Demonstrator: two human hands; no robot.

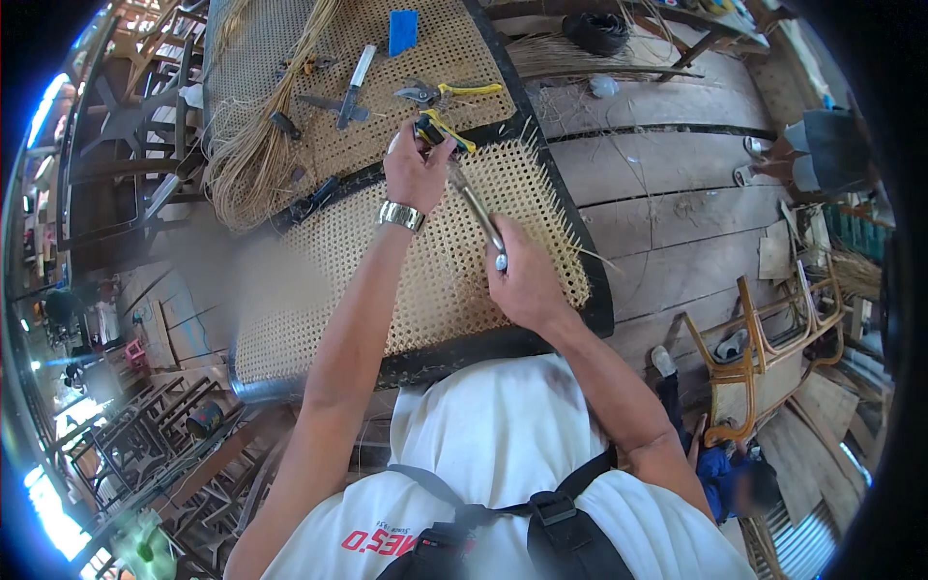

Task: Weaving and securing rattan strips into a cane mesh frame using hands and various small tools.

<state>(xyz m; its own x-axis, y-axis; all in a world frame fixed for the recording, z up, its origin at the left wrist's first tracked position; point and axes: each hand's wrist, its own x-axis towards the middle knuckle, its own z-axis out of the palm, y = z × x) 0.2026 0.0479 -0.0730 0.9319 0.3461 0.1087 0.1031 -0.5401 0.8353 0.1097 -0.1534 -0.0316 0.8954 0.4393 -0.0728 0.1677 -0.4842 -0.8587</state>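
My left hand (418, 176), with a metal watch at its wrist, is closed at a small yellow-and-black tool (445, 131) whose kind I cannot make out. In my right hand (527, 275) is a slim metal rod-like tool (476, 208), its far end reaching up near my left fingers. Beneath both hands lies a woven cane panel (435, 271) in a black frame (599, 300). Just beyond the left hand rest yellow-handled pruning shears (469, 89) and a knife (356, 87) with a pale handle. Short cane ends stick out along the panel's right edge.
A bundle of loose cane strands (256, 169) covers the panel's left side. A blue block (403, 33) lies at the far end. Wooden chair frames (764, 358) stand at right, more at left. Another person (730, 483) sits low at the right, on the plank floor (667, 193).
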